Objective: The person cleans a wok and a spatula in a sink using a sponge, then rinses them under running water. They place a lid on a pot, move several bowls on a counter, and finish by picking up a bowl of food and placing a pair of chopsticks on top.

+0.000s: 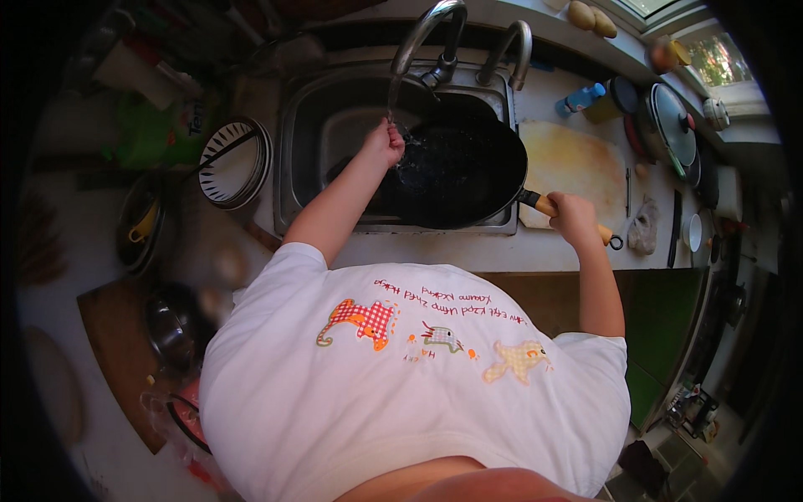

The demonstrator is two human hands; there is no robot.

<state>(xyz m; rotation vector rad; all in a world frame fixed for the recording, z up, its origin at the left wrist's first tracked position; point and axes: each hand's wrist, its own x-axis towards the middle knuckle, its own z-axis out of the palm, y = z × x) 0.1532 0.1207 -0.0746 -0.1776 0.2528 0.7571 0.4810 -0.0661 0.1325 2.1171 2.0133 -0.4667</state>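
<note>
My left hand (389, 143) is curled closed under the running water of a curved metal faucet (414, 39), at the left side of a black frying pan (467, 169). No object shows in its fingers, though their inner side is partly hidden. Water splashes into the pan. My right hand (572, 216) is wrapped around the pan's wooden handle (546, 205), to the right of the sink. The pan lies over the right part of a stainless steel sink (290, 150). Another dark round pan or lid (467, 108) shows partly behind it.
A second faucet (522, 56) rises at the sink's back right. To the right lie a stained cutting board (580, 163), a blue bottle (580, 100) and a glass-lidded pot (672, 122). Stacked plates (219, 182) stand left of the sink, with a metal bowl (172, 326) nearer my body.
</note>
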